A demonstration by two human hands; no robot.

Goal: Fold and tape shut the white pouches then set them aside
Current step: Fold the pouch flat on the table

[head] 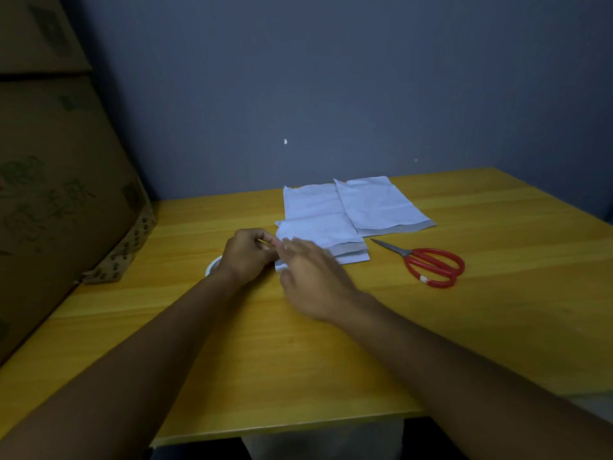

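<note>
Head view.

A: Starting furthest left of the fingers?

B: Cardboard boxes (pixel 59 194) stacked at the surface (pixel 265 353) edge, well apart from the work. Probably just storage.

A: And closer in?

B: White tape roll (pixel 212 265), mostly hidden under the left hand (pixel 247 257), touching or just below the wrist. Likely parked there so a strip comes off without reaching.

A: Left fingers (pixel 270 242)?

B: Pinched together on something thin and yellowish at the tips. Possibly a tape end; too small to say.

A: Right hand (pixel 315 283)?

B: Blurred, so in motion. Fingers spread and fairly flat over the near left corner of the folded pouch (pixel 320 235), tips almost meeting the left fingers. Cannot tell whether pressing or only hovering. Reads as pinning the fold down so the tape can land on it.

A: Beyond the fingers?

B: More white pouches. One flat pouch (pixel 308 200) under the folded one, another pouch (pixel 381 204) overlapping it further right, grey strip facing the person. Looks like a waiting pile, not yet taped.

A: Rightmost?

B: Red-handled scissors (pixel 431 263), well right of the right fingers, blades pointing toward the pouches. Kept on the cutting-hand side, probably for snipping tape.

A: Stage?

B: Judging by the pinch: fold made, taping about to begin.
</note>
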